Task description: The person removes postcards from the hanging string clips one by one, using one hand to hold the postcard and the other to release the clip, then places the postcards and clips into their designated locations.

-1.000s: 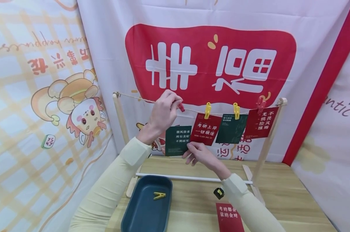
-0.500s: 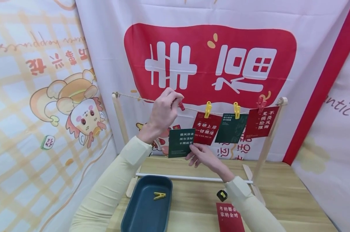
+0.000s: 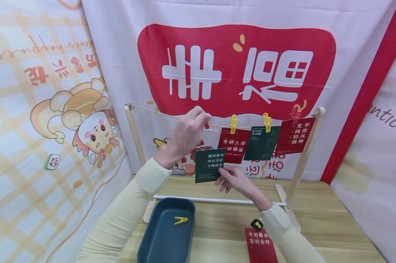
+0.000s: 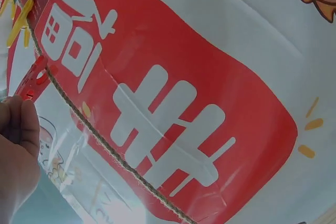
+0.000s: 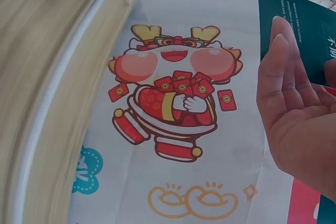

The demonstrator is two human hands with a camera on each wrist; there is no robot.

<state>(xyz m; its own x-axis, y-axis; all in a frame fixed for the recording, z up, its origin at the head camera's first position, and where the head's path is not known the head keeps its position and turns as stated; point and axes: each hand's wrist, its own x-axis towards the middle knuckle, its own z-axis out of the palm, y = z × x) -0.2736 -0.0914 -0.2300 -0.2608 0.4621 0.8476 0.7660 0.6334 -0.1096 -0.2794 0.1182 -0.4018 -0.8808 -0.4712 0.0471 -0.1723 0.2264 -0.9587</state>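
My left hand (image 3: 189,133) pinches a red clothespin (image 4: 32,81) at the twine (image 4: 113,153); most of the clip is hidden by the hand in the head view. Lower and to the right, my right hand (image 3: 238,181) pinches the right edge of a dark green card (image 3: 208,168) with white writing. The card's top edge is below the twine, apart from the red clothespin. To its right hang a red card (image 3: 233,146) under a yellow clothespin (image 3: 233,124), another green card (image 3: 261,144) and a second red card (image 3: 295,137), each clipped to the twine.
Wooden posts (image 3: 134,137) hold the twine at both ends, with a white rod (image 3: 217,200) across the base. A dark blue tray (image 3: 141,252) on the wooden table (image 3: 224,226) contains a yellow clothespin (image 3: 180,220). Another red card (image 3: 261,246) lies at front right.
My right hand has drawn the green card a little right and down, over part of the hanging red card. My left hand stays on the red clothespin, slightly lower and further right.
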